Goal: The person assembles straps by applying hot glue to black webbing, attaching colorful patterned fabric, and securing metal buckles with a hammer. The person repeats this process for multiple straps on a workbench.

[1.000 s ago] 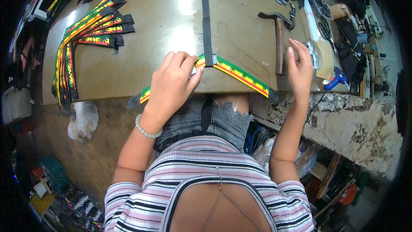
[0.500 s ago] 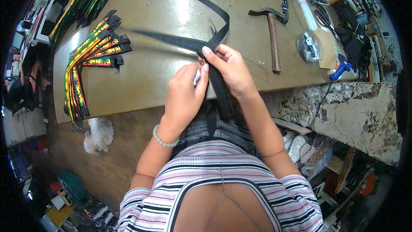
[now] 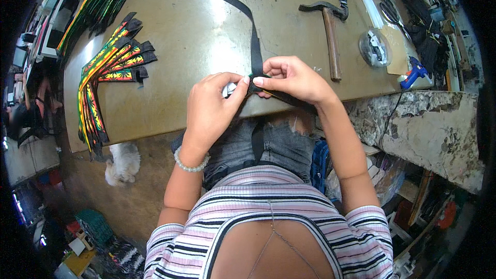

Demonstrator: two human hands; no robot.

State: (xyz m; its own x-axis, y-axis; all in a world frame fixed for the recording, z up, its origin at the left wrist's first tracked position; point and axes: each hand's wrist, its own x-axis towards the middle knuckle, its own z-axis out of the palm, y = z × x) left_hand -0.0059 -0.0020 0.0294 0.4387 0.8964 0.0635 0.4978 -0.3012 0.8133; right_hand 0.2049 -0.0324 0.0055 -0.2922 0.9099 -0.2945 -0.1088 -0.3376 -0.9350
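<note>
A black webbing strap is held over the table's near edge, one length stretching away across the tabletop and another hanging below my hands. My left hand pinches it between thumb and fingers from the left. A small white object shows inside that hand; its kind is hidden. My right hand is closed on the strap from the right, thumb on top, its tip close to my left thumb. A narrow strip with a touch of green and yellow is partly visible at the pinch.
Patterned red, yellow and green straps lie at the left, with a bigger bundle behind. To the right are a hammer, a clear round container, scissors and a blue glue gun. A white furry animal is on the floor.
The strap has been turned: the blurred length that pointed left now no longer shows there, and a length trails under my right hand. Both hands have shifted slightly nearer to me.
</note>
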